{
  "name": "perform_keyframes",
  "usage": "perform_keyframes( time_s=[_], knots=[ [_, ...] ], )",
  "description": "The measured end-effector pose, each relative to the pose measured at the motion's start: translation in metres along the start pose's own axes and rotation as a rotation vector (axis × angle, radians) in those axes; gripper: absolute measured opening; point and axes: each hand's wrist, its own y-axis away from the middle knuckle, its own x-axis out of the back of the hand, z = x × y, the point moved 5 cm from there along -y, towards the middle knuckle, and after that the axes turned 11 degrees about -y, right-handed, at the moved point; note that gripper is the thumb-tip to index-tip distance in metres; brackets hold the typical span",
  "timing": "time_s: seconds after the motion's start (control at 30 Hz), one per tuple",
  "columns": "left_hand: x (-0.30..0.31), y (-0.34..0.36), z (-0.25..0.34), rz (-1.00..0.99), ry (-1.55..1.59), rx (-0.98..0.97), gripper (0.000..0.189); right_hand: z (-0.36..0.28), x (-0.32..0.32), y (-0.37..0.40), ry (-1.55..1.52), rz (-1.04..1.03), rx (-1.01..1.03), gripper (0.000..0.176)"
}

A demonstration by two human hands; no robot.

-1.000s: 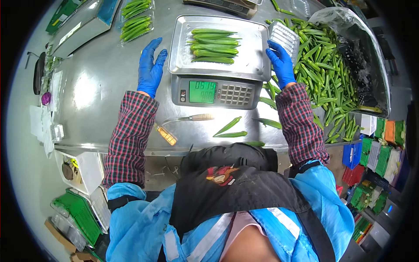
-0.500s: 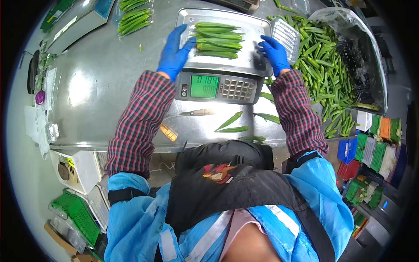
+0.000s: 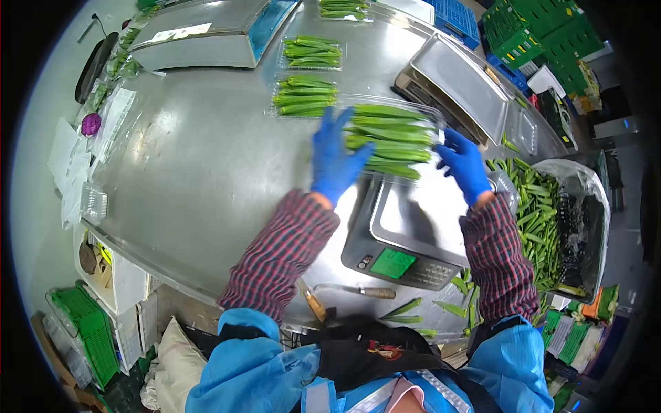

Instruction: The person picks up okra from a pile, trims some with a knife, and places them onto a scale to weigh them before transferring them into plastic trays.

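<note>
A clear plastic tray of okra (image 3: 391,138), pods laid side by side, is held between my two blue-gloved hands over the far part of the scale's pan. My left hand (image 3: 335,157) grips its left edge, thumb over the pods. Around its right edge curl the fingers of my right hand (image 3: 466,165). Below it stands the digital scale (image 3: 420,220) with a steel pan and a lit green display. Just left of the held tray lies a filled okra tray (image 3: 304,95), with another packed tray (image 3: 311,53) beyond it.
Loose okra (image 3: 537,220) spills from a lined crate (image 3: 585,237) at right. A second scale (image 3: 460,86) stands at back right, a white box (image 3: 206,38) at back left. A wooden-handled knife (image 3: 365,291) lies near the front edge.
The okra, earlier on the scale's pan, has been lifted in its tray toward the far left, with both hands moving along. The view has turned, showing more packed trays.
</note>
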Motion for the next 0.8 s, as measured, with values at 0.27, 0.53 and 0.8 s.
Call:
perform_keyframes(
  time_s=[0.27, 0.53, 0.8],
  knots=[
    [0.054, 0.007, -0.200, -0.100, 0.032, 0.275, 0.072, 0.097, -0.198, -0.089, 0.151, -0.428, -0.418, 0.050],
    [0.034, 0.011, -0.117, -0.392, -0.677, -0.174, 0.112, 0.091, -0.198, -0.095, 0.603, -0.454, -0.018, 0.058],
    [0.001, -0.042, -0.144, -0.402, -0.819, -0.303, 0.108, 0.010, -0.145, -0.038, 0.223, -0.362, 0.344, 0.050]
  ],
)
